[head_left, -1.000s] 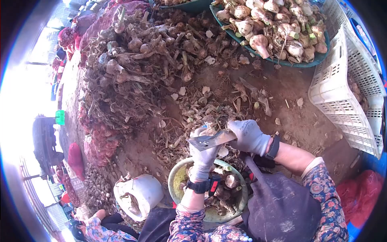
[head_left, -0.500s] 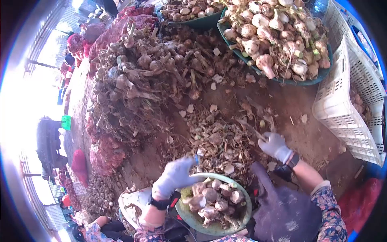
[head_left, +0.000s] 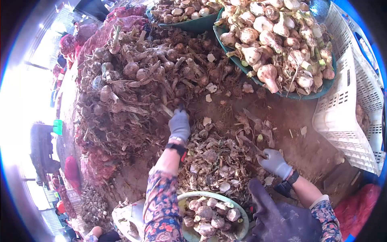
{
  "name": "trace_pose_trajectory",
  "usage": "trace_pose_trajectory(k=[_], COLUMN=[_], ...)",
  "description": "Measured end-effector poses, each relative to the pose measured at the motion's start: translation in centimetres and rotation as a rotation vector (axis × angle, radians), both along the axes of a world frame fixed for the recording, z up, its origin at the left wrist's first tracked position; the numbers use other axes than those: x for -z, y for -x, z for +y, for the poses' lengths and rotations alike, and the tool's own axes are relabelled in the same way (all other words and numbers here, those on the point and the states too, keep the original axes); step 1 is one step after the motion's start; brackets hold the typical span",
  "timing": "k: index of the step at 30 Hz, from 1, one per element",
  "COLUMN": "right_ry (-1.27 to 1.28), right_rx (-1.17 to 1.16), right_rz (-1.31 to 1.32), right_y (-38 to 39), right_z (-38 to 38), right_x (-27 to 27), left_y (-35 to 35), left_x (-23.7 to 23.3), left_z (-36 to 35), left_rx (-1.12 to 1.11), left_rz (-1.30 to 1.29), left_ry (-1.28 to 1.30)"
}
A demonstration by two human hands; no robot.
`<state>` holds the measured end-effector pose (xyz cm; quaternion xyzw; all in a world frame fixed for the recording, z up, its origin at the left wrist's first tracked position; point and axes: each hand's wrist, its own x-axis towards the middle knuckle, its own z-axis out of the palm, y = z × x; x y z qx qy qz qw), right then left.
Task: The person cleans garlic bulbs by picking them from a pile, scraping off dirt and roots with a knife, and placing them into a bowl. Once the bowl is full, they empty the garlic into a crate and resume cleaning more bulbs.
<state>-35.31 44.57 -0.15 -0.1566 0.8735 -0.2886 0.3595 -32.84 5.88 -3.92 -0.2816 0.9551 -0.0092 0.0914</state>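
Observation:
My left hand (head_left: 179,126), in a grey glove, reaches to the near edge of a heap of dry-stalked garlic (head_left: 141,72). Its fingertips are dark and partly hidden among the stalks, and a pale garlic stalk (head_left: 167,110) lies against them. My gloved right hand (head_left: 275,163) is closed low over the ground, right of a pile of trimmings (head_left: 213,157). A thin brownish length shows at its fingers; what it is I cannot make out. Below my hands, a pale green bowl (head_left: 243,213) holds several trimmed garlic bulbs (head_left: 205,212).
A teal tub (head_left: 328,86) heaped with trimmed garlic stands at upper right, another teal tub (head_left: 197,25) at the top. White plastic crates (head_left: 336,101) line the right side. A white container (head_left: 123,213) sits left of the bowl. Red mesh sacks (head_left: 100,161) lie left.
My left hand has moved from above the bowl up and forward to the garlic heap. The bulbs in the bowl now sit differently. My right hand has stayed nearly in place, slightly lower in view.

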Motion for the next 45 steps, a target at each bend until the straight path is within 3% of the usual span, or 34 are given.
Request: trace_pose_trajectory(k=[3,6,9,12,14,17,20,24,27,31,32,33,34,36,38,39,40,42,45], right_ry=[0.059,0.188,0.353,0.461,0.488,0.340,0.347,0.380,0.398,0.458,0.107,-0.099,-0.072,0.087,0.291,0.293,0.308,0.402,0.472], right_rx=[0.055,-0.002,-0.055,-0.224,-0.348,-0.562,-0.603,-0.596,-0.590,-0.553,-0.421,-0.304,-0.260,-0.116,0.003,-0.007,-0.029,-0.050,0.007], right_rz=[-0.068,-0.002,0.095,0.257,0.339,0.340,0.316,0.327,0.336,0.321,0.164,0.291,0.346,0.351,0.413,0.314,0.228,0.071,-0.008], right_y=[-0.1,-0.6,-1.5,-2.5,-3.1,-3.1,-3.5,-4.0,-4.0,-4.0,-2.9,-1.7,-0.8,-0.7,-1.5,-1.8,-2.3,-3.3,-4.4], right_z=[-1.1,-2.9,-4.9,-6.2,-6.7,-6.7,-6.4,-6.2,-6.2,-5.9,-6.4,-5.6,-3.8,-2.7,-2.6,-3.2,-3.6,-4.1,-5.1], right_x=[-1.3,-2.8,-7.0,-9.5,-10.7,-11.8,-11.1,-10.3,-9.6,-5.8,-4.5,-0.8,0.5,-3.0,-4.0,-4.9,-6.0,-8.2,-6.6], left_y=[-5.1,-8.1,-10.8,-12.4,-13.2,-13.2,-14.0,-14.2,-14.8,-14.8,-15.1,-15.1,-15.3,-15.0,-15.8,-15.7,-15.9,-16.7,-17.3], left_x=[-5.9,-11.0,-12.5,-13.4,-14.5,-14.7,-14.7,-15.9,-14.7,-15.3,-16.5,-17.9,-19.4,-20.4,-17.6,-17.2,-17.2,-15.3,-14.8], left_z=[3.3,6.4,10.0,12.3,14.1,14.3,14.5,15.6,15.6,15.7,16.3,16.9,17.4,17.7,17.4,17.3,17.4,16.9,16.8], left_rx=[0.189,-0.183,-0.394,-0.242,-0.249,0.096,0.070,-0.047,0.006,-0.100,-0.167,-0.261,-0.240,-0.243,-0.228,-0.183,-0.278,-0.372,-0.531], left_rz=[0.295,0.340,0.587,0.408,0.495,0.469,0.485,0.521,0.594,0.225,0.332,0.423,0.464,0.516,0.527,0.538,0.530,0.763,0.981], left_ry=[-0.171,-0.937,-1.512,-1.282,-1.382,-0.838,-0.774,-1.045,-0.990,-0.849,-1.177,-1.502,-1.529,-1.488,-1.352,-1.259,-1.326,-1.649,-2.194])
